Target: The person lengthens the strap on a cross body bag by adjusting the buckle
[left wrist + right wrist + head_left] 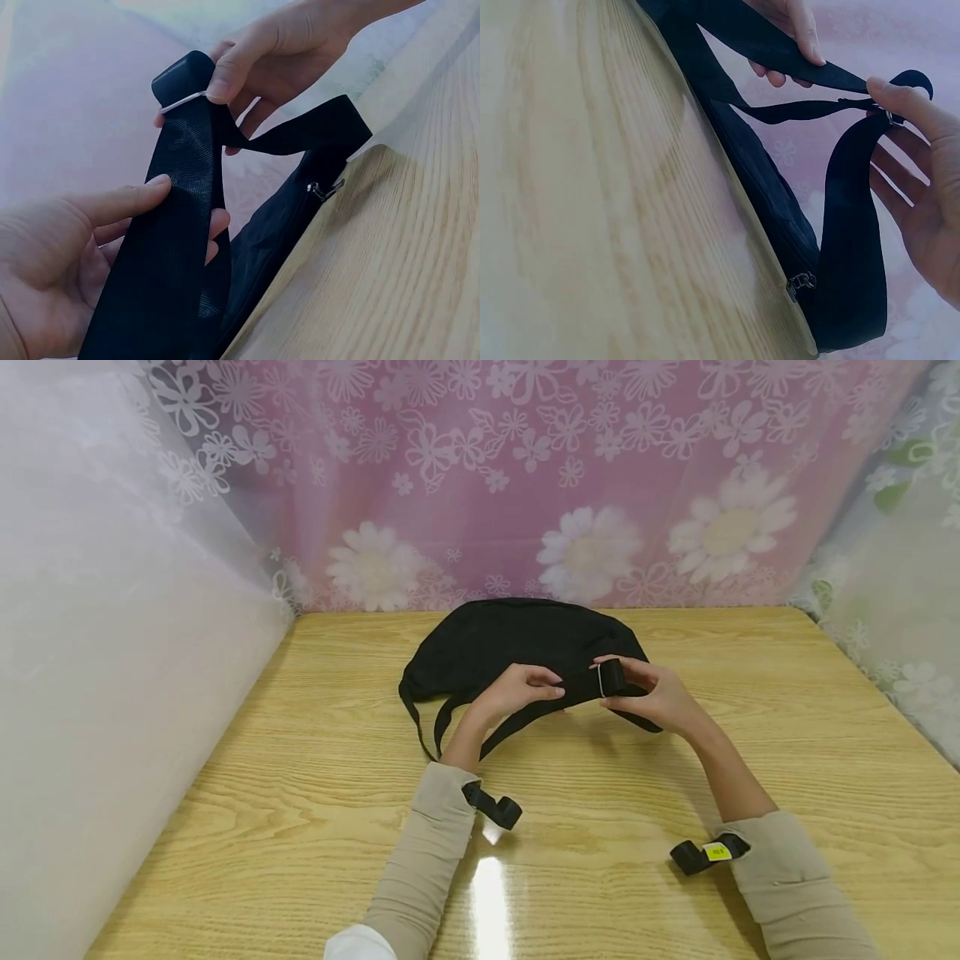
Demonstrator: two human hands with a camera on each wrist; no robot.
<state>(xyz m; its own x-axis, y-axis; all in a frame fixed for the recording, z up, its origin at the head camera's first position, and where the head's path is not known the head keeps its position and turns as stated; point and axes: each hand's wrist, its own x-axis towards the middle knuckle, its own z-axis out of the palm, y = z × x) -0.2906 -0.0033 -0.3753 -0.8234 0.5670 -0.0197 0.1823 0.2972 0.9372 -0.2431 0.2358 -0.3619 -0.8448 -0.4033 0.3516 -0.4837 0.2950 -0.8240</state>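
A black sling bag point(517, 639) lies on the wooden table, its wide webbing strap point(161, 247) lifted in front of it. My left hand point(510, 697) pinches the strap, thumb on the front face and fingers curled behind. To its right, my right hand point(663, 697) grips the strap at a thin metal slider point(184, 103), thumb and fingertips at its edges. A short loop of webbing point(613, 677) bulges out through the slider. From there the strap runs back to the bag's end, near a metal zipper pull point(804, 281).
The table point(300, 827) extends around the bag on both sides and toward me. Behind the bag hangs a pink flowered curtain point(465, 485), with pale sheets at left and right. A black wrist-worn camera strap point(495, 806) sticks out from the left sleeve, another point(705, 853) from the right.
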